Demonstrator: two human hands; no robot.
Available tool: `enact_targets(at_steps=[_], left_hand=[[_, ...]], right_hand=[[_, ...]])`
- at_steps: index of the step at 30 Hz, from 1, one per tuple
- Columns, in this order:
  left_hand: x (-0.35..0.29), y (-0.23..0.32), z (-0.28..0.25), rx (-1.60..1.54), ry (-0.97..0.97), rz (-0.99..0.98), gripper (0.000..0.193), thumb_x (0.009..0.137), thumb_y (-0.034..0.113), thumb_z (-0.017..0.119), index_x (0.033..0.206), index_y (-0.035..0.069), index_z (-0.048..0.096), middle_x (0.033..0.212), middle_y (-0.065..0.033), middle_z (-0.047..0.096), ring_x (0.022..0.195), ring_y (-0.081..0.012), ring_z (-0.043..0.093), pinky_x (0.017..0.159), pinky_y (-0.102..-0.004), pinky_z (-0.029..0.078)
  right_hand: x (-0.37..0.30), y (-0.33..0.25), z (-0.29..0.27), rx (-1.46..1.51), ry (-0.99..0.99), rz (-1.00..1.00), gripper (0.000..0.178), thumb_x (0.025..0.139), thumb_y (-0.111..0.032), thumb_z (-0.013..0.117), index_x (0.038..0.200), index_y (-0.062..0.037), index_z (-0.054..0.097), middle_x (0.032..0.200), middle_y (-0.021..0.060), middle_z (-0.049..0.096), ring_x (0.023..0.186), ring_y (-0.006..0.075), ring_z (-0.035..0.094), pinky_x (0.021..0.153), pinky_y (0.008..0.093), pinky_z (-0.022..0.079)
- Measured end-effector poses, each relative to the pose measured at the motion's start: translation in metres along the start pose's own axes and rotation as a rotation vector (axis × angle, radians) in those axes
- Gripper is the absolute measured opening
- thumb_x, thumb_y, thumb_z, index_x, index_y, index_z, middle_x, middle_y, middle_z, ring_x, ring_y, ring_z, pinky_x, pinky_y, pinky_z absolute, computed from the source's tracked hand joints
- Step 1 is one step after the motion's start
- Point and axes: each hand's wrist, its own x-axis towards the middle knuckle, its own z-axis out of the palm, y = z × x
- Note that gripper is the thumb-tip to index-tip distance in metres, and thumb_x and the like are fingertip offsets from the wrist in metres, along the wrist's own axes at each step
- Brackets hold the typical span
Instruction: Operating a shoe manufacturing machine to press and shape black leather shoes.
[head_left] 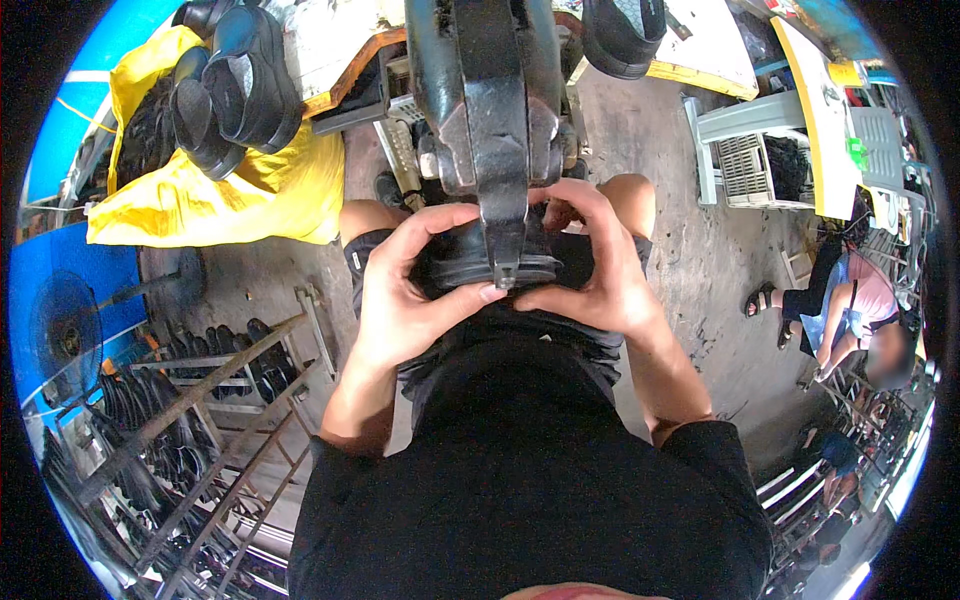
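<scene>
A black shoe (450, 262) is held up in front of my waist, beneath the narrow front arm of a dark metal machine (505, 120). The arm's tip comes down over the shoe's near edge and hides its middle. My left hand (405, 290) curves round the shoe's left side, thumb pressed at the near edge close to the tip. On the other side my right hand (605, 280) grips it, with the thumb along the near edge and the fingers reaching over the far side. The shoe's underside and far end are hidden.
Black shoes (250, 85) lie on a yellow sack (230, 205) at the left. Another shoe (624, 35) stands right of the machine. Metal racks (190, 420) with several shoes and a fan (68, 320) are at left. At right are a grey crate (750, 165) and a seated person (850, 295).
</scene>
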Motion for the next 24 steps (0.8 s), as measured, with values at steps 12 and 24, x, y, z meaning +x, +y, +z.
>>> enact_targets(at_steps=[12,24], left_hand=[[-0.011,-0.045,0.042,-0.693,0.184,0.030,0.067,0.074,0.007,0.085,0.131,-0.002,0.051,0.128,-0.0114,0.062,0.111,-0.0165,0.060,0.099,-0.0306,0.045],[-0.008,-0.041,0.054,-0.787,0.163,0.091,0.062,0.082,0.006,0.078,0.135,-0.001,0.046,0.135,-0.0172,0.058,0.122,-0.0213,0.057,0.104,-0.0355,0.044]], right_hand=[[-0.092,0.121,0.030,0.472,-0.096,0.459,0.127,0.063,-0.002,0.092,0.160,-0.0112,0.011,0.160,0.0113,0.026,0.145,0.0223,0.028,0.121,0.0362,0.022],[-0.107,0.112,-0.081,0.264,0.124,0.424,0.113,0.059,-0.002,0.091,0.154,-0.0013,0.031,0.154,0.0149,0.040,0.144,0.0247,0.036,0.119,0.0380,0.026]])
